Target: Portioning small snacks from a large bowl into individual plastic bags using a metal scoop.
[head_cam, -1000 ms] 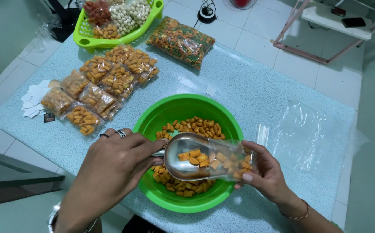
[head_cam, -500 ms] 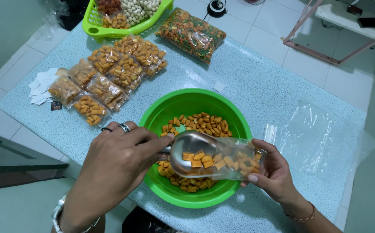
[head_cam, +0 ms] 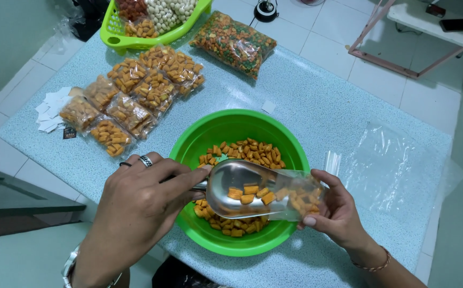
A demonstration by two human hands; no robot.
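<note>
My left hand (head_cam: 138, 205) grips the handle of a metal scoop (head_cam: 231, 184) that holds a few orange snack pieces. The scoop's mouth sits inside a small clear plastic bag (head_cam: 295, 197), which my right hand (head_cam: 335, 213) holds open from the right side. Orange pieces lie in the bag's end. Both hover over a round green bowl (head_cam: 199, 136) with more orange snack pieces (head_cam: 250, 152) at its bottom.
Several filled small packets of orange snacks (head_cam: 130, 98) lie at the left, beside white paper slips (head_cam: 50, 109). A green basket (head_cam: 114, 34) of snack bags and a large bag of mixed snacks (head_cam: 234, 42) stand at the back. Empty clear plastic bags (head_cam: 391, 170) lie at the right.
More orange pieces have slid from the scoop into the bag's end. The scoop is tipped a little further toward the bag. Both hands stay over the bowl.
</note>
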